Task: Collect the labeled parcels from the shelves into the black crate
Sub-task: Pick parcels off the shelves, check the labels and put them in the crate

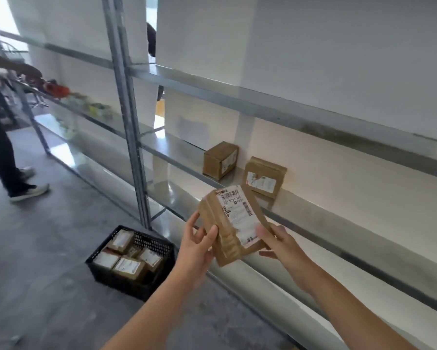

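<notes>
I hold a brown taped parcel [231,231] with a white barcode label facing up, in front of the shelf. My left hand [197,245] grips its left edge and my right hand [278,242] grips its right lower corner. Two more brown labeled parcels stand on the metal shelf behind it: one [220,159] further left, one [264,176] leaning against the wall. The black crate [159,245] sits on the floor below and left of my hands, with several labeled parcels inside.
A metal shelving upright [130,117] rises just behind the crate. Steel shelves [338,215] run along the white wall to the right. Another person [8,137] stands at the far left by a shelf with coloured items [61,89]. Grey floor lies left of the crate.
</notes>
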{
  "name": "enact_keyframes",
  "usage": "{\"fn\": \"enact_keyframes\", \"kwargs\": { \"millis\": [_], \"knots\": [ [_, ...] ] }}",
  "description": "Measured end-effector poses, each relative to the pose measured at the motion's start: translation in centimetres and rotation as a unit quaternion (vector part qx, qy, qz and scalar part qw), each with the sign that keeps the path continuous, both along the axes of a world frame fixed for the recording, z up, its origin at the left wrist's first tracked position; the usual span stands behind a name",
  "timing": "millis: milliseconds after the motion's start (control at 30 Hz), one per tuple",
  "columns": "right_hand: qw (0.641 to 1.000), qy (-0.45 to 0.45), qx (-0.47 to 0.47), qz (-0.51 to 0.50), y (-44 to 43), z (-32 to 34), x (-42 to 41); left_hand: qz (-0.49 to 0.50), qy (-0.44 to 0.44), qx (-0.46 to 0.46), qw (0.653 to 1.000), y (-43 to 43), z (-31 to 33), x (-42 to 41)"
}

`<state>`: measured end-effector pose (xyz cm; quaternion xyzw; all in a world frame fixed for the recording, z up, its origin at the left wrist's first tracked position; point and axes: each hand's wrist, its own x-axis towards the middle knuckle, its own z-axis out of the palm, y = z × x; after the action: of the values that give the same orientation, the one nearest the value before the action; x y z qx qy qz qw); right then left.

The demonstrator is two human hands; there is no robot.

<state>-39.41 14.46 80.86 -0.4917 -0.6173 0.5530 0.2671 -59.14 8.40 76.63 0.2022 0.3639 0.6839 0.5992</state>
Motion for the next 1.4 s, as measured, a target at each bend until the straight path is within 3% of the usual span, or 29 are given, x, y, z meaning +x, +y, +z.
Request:
{"fn": "enact_keyframes", "kwargs": {
  "millis": [133, 333, 600, 1133, 1400],
  "knots": [
    [1.0, -0.007, -0.008, 0.015, -0.2, -1.4, -6.0, 0.074, 0.041, -0.031, 0.996, -1.6, -0.9, -3.9],
    [0.994, 0.02, -0.077, 0.073, -1.0, -3.3, -14.1, 0.209, 0.134, -0.112, 0.962, -3.8, -3.8, -9.9],
    [0.985, 0.029, -0.123, 0.117, 2.4, -5.9, -19.6, 0.202, 0.147, -0.132, 0.959, -3.4, -4.5, -13.4],
    [0.96, 0.033, -0.157, 0.228, 17.7, -8.9, -27.8, 0.232, 0.16, -0.199, 0.939, 7.9, -5.3, -18.6],
    [0.955, 0.017, -0.163, 0.247, 20.1, -10.0, -29.5, 0.257, 0.158, -0.244, 0.922, 10.3, -6.4, -19.8]
  ]
}}
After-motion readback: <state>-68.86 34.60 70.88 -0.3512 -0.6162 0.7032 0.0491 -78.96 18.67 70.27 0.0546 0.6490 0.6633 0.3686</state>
